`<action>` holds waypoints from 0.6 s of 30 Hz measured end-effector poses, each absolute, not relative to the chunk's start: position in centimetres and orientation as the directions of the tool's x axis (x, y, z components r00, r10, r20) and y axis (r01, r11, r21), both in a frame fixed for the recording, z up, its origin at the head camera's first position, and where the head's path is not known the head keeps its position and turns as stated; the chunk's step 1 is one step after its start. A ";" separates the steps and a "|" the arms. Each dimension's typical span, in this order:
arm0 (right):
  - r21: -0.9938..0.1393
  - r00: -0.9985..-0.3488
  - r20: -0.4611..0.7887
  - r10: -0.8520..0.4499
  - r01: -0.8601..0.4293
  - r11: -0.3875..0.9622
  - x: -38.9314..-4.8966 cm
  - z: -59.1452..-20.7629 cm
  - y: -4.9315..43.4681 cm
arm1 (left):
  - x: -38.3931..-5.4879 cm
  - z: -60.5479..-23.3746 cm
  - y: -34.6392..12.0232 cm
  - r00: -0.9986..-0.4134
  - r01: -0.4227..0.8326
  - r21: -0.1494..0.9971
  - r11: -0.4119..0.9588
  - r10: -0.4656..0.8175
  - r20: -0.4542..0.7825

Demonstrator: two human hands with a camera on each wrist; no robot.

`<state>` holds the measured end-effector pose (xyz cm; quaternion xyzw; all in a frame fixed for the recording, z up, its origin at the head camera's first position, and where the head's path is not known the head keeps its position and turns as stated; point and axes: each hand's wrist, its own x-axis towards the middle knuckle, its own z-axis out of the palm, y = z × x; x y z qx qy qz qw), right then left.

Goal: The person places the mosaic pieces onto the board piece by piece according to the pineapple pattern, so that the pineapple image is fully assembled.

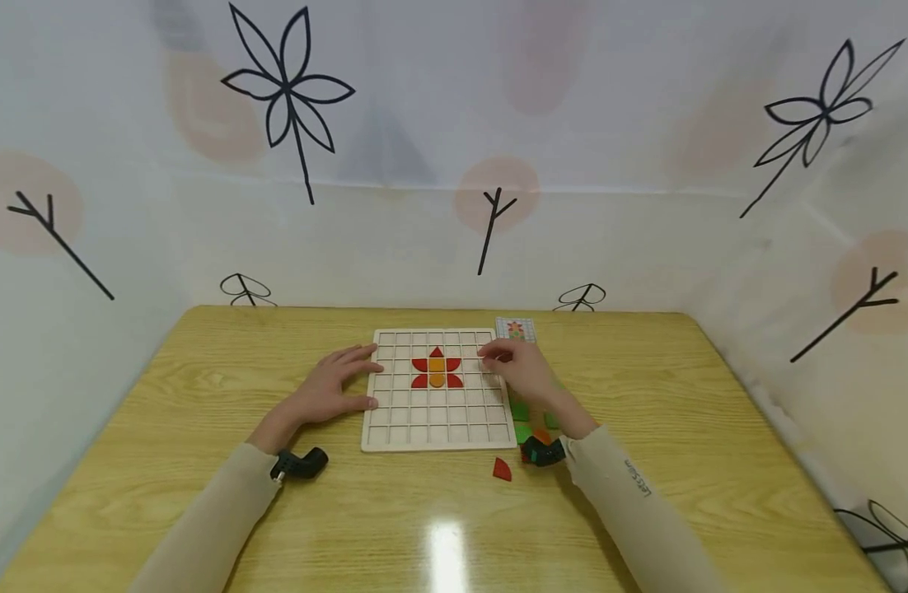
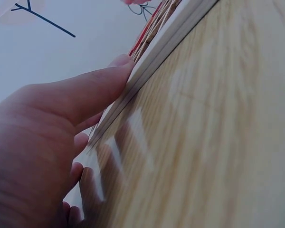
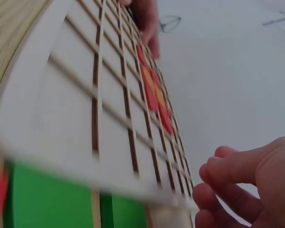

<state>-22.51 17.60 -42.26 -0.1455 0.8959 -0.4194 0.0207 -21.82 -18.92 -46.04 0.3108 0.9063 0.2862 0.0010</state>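
Observation:
A white wooden grid board lies on the table. In its upper middle cells sit red pieces shaped like petals and a triangle, around an orange square and an orange round piece. My left hand rests at the board's left edge with spread fingers; up close, the left thumb touches the rim. Over the board's right edge hovers my right hand, its fingers loosely bent. In the right wrist view the right fingers curl toward the thumb, and no piece shows between them.
Behind the right hand, a pattern card lies by the board's upper right corner. Several green pieces and an orange piece lie along the right side, partly hidden by the wrist. One red quarter-round piece is in front.

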 end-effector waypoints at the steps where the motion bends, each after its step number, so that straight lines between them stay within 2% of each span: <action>1: -0.756 -0.959 0.087 -0.270 -0.240 0.608 -22.4 -42.3 18.5 | -21.8 -46.0 -18.9 -0.807 0.562 0.519 0.644 0.564 0.174; 10: -0.714 -0.980 0.064 -0.189 -0.177 0.677 -21.8 -42.5 25.4 | -21.8 -45.7 -18.8 -0.810 0.557 0.521 0.647 0.561 0.169; 18: -0.743 -0.964 -0.011 -0.266 -0.170 0.647 -21.7 -43.3 29.0 | -21.9 -45.7 -18.8 -0.811 0.554 0.522 0.648 0.562 0.163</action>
